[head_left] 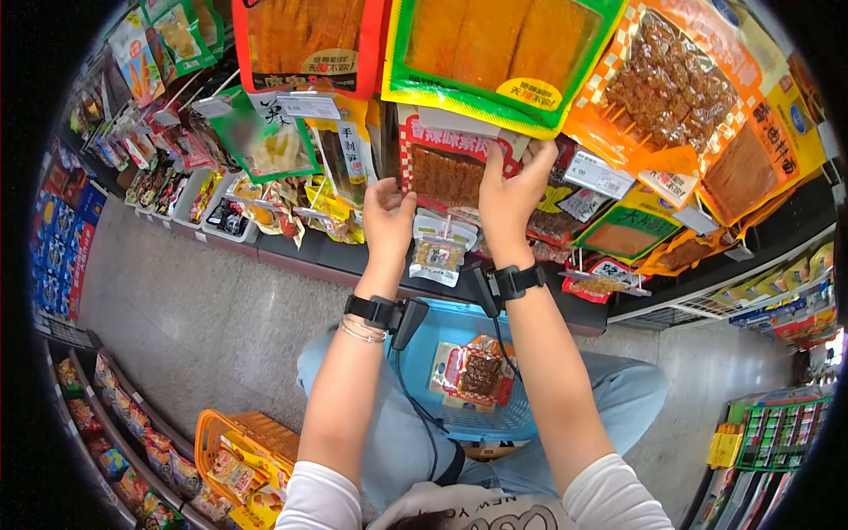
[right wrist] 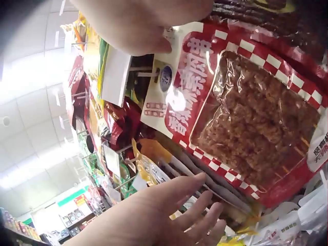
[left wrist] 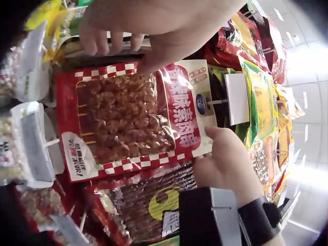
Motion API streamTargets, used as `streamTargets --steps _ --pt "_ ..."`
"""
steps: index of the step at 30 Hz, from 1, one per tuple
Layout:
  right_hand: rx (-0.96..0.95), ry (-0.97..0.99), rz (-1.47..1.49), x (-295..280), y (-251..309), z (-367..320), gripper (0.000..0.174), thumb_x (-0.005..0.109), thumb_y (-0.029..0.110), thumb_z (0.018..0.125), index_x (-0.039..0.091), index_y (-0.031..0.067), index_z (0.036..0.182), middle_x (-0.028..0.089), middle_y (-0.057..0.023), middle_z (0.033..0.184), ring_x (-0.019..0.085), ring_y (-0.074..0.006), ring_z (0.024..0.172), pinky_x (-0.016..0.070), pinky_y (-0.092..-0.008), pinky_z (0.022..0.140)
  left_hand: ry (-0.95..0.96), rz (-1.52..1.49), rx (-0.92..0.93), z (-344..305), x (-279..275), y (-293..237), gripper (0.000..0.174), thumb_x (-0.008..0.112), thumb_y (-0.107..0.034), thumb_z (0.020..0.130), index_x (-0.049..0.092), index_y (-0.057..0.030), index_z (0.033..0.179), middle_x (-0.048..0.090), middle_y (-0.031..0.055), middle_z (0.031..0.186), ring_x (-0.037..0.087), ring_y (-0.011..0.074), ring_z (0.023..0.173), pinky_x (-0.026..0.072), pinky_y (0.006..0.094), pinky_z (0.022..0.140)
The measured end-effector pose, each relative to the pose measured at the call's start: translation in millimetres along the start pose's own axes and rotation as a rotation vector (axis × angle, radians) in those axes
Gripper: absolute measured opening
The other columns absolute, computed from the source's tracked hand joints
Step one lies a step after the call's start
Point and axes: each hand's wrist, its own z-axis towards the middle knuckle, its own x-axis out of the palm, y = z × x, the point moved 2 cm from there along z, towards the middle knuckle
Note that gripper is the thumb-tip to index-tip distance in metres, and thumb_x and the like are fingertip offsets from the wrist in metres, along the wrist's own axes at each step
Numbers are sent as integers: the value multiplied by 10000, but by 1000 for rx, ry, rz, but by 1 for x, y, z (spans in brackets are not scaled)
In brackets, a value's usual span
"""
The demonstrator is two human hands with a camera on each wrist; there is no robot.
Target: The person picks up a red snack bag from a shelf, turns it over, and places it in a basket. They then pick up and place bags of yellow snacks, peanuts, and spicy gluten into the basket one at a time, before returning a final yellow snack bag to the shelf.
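A red-and-white checkered snack packet with a clear window over brown meat-like skewers hangs from the shelf rack. At its right edge in the head view, my right hand pinches it near the pale header, thumb in front and the other fingers partly hidden. My left hand is by the opposite edge, fingers loosely bent. In the right wrist view the left hand has its fingers spread beside the packet, holding nothing. The left wrist view shows the packet's front nearly whole, with the right hand at its header end.
Large green and orange packets hang above. Price tags stick out on pegs. A blue basket holding packets stands between the person's legs. An orange basket with yellow packets is at lower left.
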Motion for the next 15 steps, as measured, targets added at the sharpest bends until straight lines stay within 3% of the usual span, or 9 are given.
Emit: streamTargets --steps 4,5,8,9,12,14,15 --pt "-190 47 -152 -29 7 -26 269 616 3 781 525 21 1034 510 -211 1139 500 -355 1056 396 -402 902 191 44 -67 -22 2 8 310 640 -35 831 537 -6 1122 600 95 1085 599 156 904 478 271 793" --pt "-174 87 -132 -37 7 -33 162 622 2 772 577 45 921 575 -157 1042 545 -320 982 409 -394 884 246 81 -35 -30 4 14 289 636 -32 833 546 -3 1106 606 90 1073 601 153 889 479 268 784" --pt "110 335 -75 -65 -14 -68 124 630 10 771 589 48 881 623 -98 871 596 -285 823 447 -383 829 380 56 -54 -62 11 24 207 608 -23 846 576 6 1049 633 69 982 600 115 851 478 248 742" --pt "141 392 -54 -76 -22 -78 121 654 35 774 592 41 878 632 -54 737 615 -225 685 483 -358 730 432 107 -48 -74 12 26 192 613 -35 848 583 2 1035 637 60 957 598 107 843 478 245 734" --pt "568 576 53 -119 -47 -122 119 670 59 784 593 21 866 643 -62 738 623 -177 675 491 -319 648 579 241 -68 -107 16 20 146 637 -71 851 609 -8 979 649 34 900 596 90 787 481 242 691" --pt "540 665 -21 -148 -91 -170 108 679 83 795 611 20 851 655 -65 748 640 -143 725 497 -295 653 642 192 -66 -122 21 29 135 641 -73 847 617 -10 964 653 36 883 600 92 766 483 244 674" --pt "630 790 -100 -162 -109 -194 117 677 125 803 624 28 840 657 -77 758 645 -162 731 503 -306 665 654 241 -31 -126 24 25 135 643 -66 841 619 -8 960 660 42 864 610 98 757 483 245 660"
